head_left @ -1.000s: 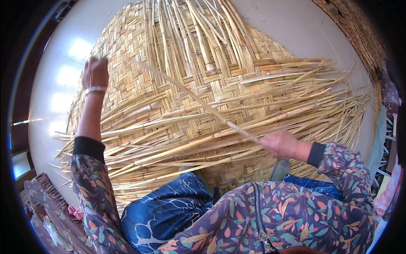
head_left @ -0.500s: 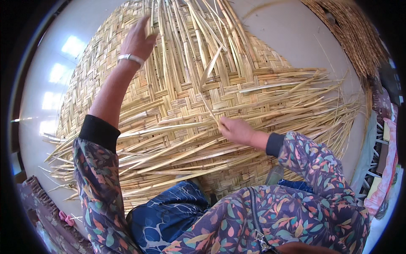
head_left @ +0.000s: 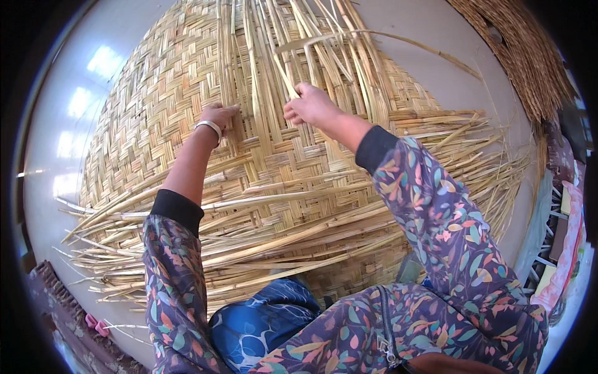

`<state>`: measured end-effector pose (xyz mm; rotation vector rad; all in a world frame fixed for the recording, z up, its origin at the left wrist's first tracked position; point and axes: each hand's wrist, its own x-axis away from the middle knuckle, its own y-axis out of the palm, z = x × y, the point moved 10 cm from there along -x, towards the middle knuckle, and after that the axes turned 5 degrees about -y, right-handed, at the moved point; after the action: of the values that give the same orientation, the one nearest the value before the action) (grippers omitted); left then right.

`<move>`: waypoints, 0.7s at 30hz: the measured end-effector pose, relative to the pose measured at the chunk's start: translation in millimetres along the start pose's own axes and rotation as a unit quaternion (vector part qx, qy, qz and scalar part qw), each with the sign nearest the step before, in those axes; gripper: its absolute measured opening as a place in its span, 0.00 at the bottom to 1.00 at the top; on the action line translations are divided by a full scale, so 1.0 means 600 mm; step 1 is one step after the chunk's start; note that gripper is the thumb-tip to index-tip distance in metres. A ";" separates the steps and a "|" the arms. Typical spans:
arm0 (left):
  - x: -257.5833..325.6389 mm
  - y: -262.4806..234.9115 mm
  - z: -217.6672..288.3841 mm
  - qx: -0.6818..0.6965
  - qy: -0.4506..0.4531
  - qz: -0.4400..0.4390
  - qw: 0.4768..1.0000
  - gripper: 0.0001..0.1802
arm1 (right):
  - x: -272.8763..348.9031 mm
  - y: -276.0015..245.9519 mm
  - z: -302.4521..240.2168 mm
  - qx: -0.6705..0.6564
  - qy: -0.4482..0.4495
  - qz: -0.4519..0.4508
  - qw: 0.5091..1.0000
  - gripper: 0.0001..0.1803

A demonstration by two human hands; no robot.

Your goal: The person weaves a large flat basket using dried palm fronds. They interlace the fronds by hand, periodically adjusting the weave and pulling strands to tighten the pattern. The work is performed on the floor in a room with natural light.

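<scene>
Weaving step: left hand point(head_left: 219, 116) flat, pinning woven mat point(head_left: 187, 93); right hand point(head_left: 311, 105) pinched on loose reed strip point(head_left: 349, 34). Next: thread it under.

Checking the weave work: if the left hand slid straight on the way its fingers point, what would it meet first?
Probably the upright loose reed strips just beyond the left hand, which lies on the woven mat.

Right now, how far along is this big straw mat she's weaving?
A wide stretch of the woven mat already looks finished, tightly crossed on the left and centre. In hand: the left hand presses flat on the weave while the right hand pinches a loose reed strip that arcs up to the right. Left: many unwoven strips fan out along the near edge and the right side.
</scene>
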<state>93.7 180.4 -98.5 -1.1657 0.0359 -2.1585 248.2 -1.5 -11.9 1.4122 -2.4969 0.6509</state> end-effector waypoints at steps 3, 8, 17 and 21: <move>-0.012 0.020 0.012 0.076 0.001 -0.022 0.997 0.10 | -0.077 0.006 0.048 0.101 -0.007 0.033 0.994 0.26; 0.012 0.015 0.065 0.312 0.033 -0.119 0.942 0.19 | -0.072 0.022 0.017 0.151 0.025 0.034 0.988 0.24; 0.053 0.051 0.168 0.356 0.091 -0.338 0.866 0.21 | -0.094 0.010 0.036 0.096 0.010 0.078 0.992 0.20; 0.077 0.078 0.183 0.310 0.076 -0.352 0.880 0.17 | -0.080 0.010 0.048 -0.171 0.050 0.040 0.983 0.18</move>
<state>184.4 148.8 -14.2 -0.6653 -1.0869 -2.5549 269.7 24.2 -57.1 1.1309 -2.4492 0.2788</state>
